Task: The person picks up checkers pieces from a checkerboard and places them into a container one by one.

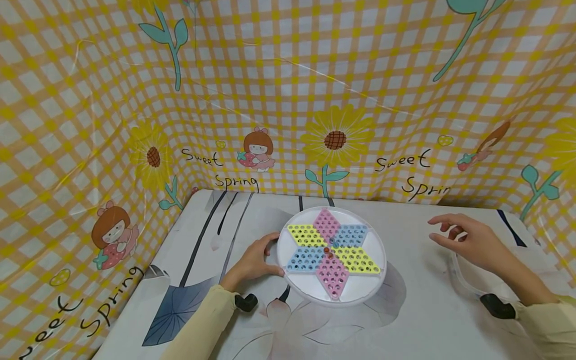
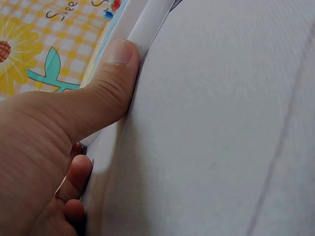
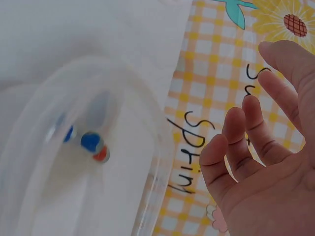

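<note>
A round white Chinese checkers board [image 1: 285, 287] with a six-pointed star in pink, yellow and blue lies on the table. Small red marbles [image 1: 330, 256] and blue marbles [image 1: 335, 245] sit near the star's middle. My left hand [image 1: 254, 259] grips the board's left rim, thumb [image 2: 115, 73] along its side wall and the other fingers bent beside it. Apart from the board, my right hand [image 1: 468, 240] hangs in the air at the right, fingers loosely bent and holding nothing. Close by it is a clear plastic container [image 3: 147, 88], where blue and red marbles [image 3: 92, 142] show.
The table [image 1: 405, 320] has a pale cover with grey and blue leaf prints. A yellow checked cloth [image 1: 288, 90] with sunflowers hangs behind and at the left side. Black straps with a small black block [image 1: 497, 306] sit at each wrist.
</note>
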`<control>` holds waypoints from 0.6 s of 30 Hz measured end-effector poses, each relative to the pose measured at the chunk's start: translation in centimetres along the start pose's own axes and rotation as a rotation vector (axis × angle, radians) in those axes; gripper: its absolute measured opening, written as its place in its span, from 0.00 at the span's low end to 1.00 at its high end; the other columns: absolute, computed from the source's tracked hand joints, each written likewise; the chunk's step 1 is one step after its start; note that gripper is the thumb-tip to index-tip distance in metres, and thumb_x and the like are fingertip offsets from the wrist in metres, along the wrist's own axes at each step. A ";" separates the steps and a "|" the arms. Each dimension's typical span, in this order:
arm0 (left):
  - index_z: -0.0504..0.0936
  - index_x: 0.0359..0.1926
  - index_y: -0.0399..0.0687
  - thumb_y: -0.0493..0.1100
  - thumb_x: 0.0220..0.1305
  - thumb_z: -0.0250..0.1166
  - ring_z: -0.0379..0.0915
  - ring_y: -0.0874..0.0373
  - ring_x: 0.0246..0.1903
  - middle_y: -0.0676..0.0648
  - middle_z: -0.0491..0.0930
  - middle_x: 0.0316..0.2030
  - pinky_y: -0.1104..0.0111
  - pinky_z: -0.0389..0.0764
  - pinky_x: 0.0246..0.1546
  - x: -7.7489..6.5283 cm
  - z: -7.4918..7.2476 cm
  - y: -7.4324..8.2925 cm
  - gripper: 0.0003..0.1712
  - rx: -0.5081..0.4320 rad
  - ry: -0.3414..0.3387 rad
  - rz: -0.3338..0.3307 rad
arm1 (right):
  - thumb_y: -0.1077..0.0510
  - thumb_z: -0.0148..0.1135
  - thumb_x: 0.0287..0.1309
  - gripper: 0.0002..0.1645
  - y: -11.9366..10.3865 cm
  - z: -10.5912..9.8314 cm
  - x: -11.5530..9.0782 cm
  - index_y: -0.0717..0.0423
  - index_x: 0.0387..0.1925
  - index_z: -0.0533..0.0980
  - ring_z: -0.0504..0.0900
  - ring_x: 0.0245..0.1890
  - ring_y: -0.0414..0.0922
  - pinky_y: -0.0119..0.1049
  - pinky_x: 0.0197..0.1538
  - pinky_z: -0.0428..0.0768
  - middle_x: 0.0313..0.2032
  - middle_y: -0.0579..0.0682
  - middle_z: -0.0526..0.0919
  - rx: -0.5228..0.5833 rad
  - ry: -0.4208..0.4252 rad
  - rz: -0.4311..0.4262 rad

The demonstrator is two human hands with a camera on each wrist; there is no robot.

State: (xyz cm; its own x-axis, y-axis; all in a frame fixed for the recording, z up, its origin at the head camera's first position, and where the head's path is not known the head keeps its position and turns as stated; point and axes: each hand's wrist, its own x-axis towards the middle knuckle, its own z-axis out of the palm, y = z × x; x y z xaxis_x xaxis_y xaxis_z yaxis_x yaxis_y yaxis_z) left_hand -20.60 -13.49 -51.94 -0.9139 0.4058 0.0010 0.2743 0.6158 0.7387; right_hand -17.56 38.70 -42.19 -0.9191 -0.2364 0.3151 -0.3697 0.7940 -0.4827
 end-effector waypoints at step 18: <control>0.65 0.75 0.49 0.49 0.44 0.86 0.63 0.55 0.38 0.48 0.69 0.37 0.64 0.66 0.39 0.0 0.0 0.1 0.59 0.010 0.003 -0.006 | 0.56 0.77 0.57 0.19 -1.9 1.9 2.0 0.51 0.50 0.83 0.76 0.31 0.38 0.31 0.31 0.76 0.38 0.52 0.81 0.003 -0.013 -0.025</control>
State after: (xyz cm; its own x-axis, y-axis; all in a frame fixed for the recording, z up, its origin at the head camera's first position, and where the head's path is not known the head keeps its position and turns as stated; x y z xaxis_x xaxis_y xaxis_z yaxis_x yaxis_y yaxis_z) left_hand -20.53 -13.43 -51.84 -0.9163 0.4006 -0.0014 0.2721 0.6248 0.7319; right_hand -18.97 35.60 -42.20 -0.9115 -0.2633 0.3161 -0.3926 0.7862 -0.4772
